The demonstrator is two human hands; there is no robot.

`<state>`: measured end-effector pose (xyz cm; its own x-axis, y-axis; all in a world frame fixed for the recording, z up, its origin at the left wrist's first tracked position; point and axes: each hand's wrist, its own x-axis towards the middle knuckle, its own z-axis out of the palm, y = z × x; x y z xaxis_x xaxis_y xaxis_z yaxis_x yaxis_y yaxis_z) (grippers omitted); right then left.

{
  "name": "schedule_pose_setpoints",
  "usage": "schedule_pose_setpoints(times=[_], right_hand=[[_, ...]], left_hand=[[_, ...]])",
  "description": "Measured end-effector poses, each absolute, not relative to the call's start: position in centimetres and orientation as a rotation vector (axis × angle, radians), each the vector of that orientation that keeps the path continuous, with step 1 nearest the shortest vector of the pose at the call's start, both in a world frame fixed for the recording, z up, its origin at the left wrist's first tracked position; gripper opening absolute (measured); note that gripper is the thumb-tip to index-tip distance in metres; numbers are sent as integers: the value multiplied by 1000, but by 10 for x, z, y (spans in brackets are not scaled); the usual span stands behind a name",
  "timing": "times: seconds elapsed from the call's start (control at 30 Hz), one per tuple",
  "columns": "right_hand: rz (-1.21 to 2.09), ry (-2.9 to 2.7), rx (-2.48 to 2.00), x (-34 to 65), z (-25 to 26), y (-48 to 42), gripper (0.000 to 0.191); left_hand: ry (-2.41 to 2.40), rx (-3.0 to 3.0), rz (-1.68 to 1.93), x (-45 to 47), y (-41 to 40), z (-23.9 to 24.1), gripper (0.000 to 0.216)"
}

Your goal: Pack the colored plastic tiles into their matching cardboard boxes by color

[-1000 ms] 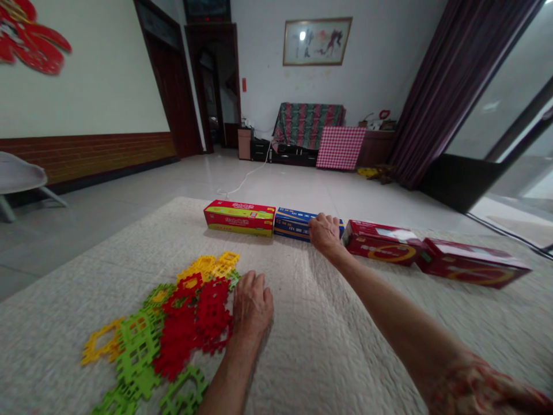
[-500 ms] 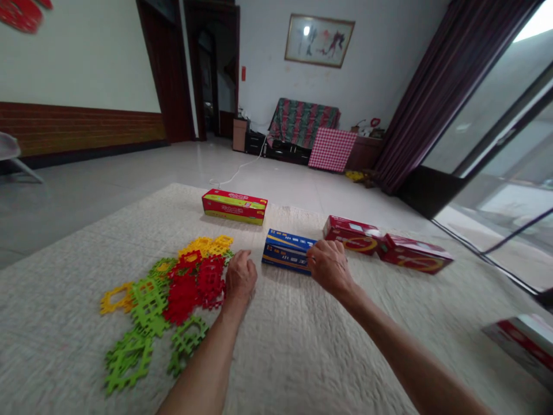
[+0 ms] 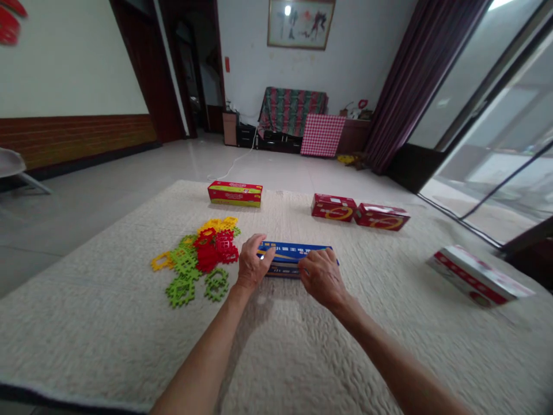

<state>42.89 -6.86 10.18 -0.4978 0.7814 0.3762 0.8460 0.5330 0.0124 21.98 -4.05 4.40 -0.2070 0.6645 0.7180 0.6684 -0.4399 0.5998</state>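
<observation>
A long blue box [image 3: 290, 255] lies on the cream quilted mat [image 3: 302, 346] in front of me. My left hand [image 3: 253, 262] grips its left end, fingers curled over the top. My right hand [image 3: 320, 278] holds its right end from the near side. Left of the box lies a flat pile of red, yellow and green plastic interlocking pieces [image 3: 199, 257].
A red and yellow box [image 3: 235, 193] sits at the mat's far edge. Two red boxes [image 3: 359, 211] lie end to end to its right. Another red and white box [image 3: 475, 276] lies at the right. Beyond are tiled floor, a covered sofa [image 3: 292, 115] and a dark curtain [image 3: 410, 80].
The blue box has been pulled out of the row at the far edge and toward me. My left hand left the plastic pieces and took the box's left end.
</observation>
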Motion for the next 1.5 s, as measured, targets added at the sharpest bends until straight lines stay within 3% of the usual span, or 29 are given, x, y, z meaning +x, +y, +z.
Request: schedule_pose_setpoints(times=[0.23,0.47,0.8,0.97,1.5], right_hand=[[-162,-2504,-1448,431,109,-88,23],[-37,-2582,-1567,434,125,-65,25],[-54,-2697,-1518,443,141,-43,34],[-8,-2767,-1476,442,146,-33,40],[175,-2781,-1350,451,159,-11,28]], left_hand=[[-1701,-2019,-1641,217,-64,31,45],[-1696,-1896,-1633,225,-67,29,31],[-1737,-1923,-1658,222,-63,26,34],[-1784,-1959,-1700,218,-63,28,45],[-1816,-1953,-1752,216,-64,29,72]])
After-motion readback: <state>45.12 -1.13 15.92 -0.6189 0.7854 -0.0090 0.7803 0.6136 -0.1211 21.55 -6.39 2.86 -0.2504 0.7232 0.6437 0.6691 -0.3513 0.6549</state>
